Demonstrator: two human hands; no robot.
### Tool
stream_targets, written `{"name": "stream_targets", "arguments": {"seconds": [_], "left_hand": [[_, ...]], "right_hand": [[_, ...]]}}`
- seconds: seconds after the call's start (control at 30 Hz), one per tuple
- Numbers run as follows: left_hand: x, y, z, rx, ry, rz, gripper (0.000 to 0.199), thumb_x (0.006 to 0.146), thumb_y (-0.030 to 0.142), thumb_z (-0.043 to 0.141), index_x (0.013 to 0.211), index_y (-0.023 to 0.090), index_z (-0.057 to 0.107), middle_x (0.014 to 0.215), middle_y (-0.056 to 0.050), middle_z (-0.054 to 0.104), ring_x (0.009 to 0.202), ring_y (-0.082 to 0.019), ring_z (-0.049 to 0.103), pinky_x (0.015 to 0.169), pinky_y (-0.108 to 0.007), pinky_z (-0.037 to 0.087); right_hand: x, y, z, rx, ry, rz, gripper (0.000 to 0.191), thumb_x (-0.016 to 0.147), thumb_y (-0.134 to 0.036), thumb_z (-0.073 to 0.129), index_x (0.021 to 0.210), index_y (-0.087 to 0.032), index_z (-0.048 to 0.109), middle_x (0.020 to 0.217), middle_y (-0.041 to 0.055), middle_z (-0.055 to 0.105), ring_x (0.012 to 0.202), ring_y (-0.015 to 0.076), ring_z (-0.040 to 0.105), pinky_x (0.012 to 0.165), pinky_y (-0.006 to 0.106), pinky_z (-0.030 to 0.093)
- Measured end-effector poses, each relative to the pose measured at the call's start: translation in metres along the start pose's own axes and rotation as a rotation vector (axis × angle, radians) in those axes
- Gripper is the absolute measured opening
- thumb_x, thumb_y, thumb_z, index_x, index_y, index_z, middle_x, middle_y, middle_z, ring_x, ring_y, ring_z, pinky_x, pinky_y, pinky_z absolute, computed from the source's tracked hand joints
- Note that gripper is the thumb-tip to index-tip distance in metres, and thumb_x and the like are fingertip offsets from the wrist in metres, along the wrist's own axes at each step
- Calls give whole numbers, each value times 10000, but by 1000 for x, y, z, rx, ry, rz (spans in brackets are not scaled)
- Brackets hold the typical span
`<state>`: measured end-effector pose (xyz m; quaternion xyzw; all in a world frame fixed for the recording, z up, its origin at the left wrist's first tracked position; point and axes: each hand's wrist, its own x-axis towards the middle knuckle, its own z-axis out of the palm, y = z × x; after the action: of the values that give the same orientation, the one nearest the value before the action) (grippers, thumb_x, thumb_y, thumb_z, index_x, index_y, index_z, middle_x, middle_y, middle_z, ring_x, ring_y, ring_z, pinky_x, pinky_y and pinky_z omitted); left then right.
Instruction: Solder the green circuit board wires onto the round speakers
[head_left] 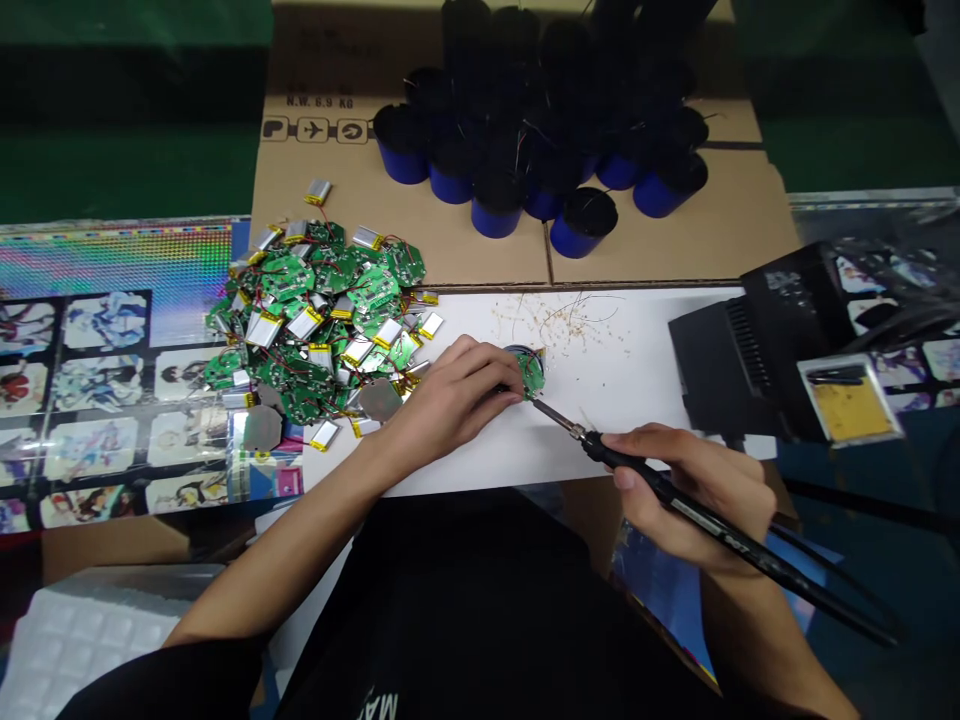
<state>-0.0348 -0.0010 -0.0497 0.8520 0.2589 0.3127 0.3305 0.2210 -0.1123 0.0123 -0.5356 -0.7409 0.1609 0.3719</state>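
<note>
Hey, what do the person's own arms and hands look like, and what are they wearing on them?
The left hand and right hand are bare, with no gloves, rings or watch showing. Both forearms are bare too. A black sleeve ends on the left upper arm, and the black top shows white lettering at the lower edge of the view.

We have a heap of circuit boards (285, 280) and pouch batteries (304, 323) lying left of the paper sheet (622, 420), overlapping a printed mat (97, 400). Behind the sheet, cylindrical canisters (540, 170) stand on flattened cardboard (465, 240). To the sheet's right sits a soldering station (757, 350), with a sponge tray (850, 400) just beside it.
</note>
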Motion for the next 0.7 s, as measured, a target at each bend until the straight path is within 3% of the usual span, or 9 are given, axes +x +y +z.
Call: {"name": "stream_targets", "arguments": {"seconds": [0.3,0.57,0.7], "left_hand": [[0,1,1,17,1,7,99,1102,268,605,1098,197,675,1167,-94,725,1067,-220,617,977,-380,498],[1,0,0,19,7,17,97,1100,262,607,1097,196,679,1157,-92,722,1054,-220,612,974,-377,503],[0,0,0,17,3,21,79,1093,245,619,1092,190,676,1153,-89,720,1060,-215,605,979,-367,496]], "right_hand": [[2,-7,-3,-71,-19,-4,218,895,-157,725,1085,-255,771,927,7,865,583,168,777,587,267,676],[1,-4,-2,-116,-41,-84,254,900,-158,726,1132,-253,766,914,9,862,655,197,812,627,278,694],[-6,-2,-3,-103,25,-85,287,897,-174,755,1171,-253,784,907,7,857,657,197,805,620,300,695]]}}
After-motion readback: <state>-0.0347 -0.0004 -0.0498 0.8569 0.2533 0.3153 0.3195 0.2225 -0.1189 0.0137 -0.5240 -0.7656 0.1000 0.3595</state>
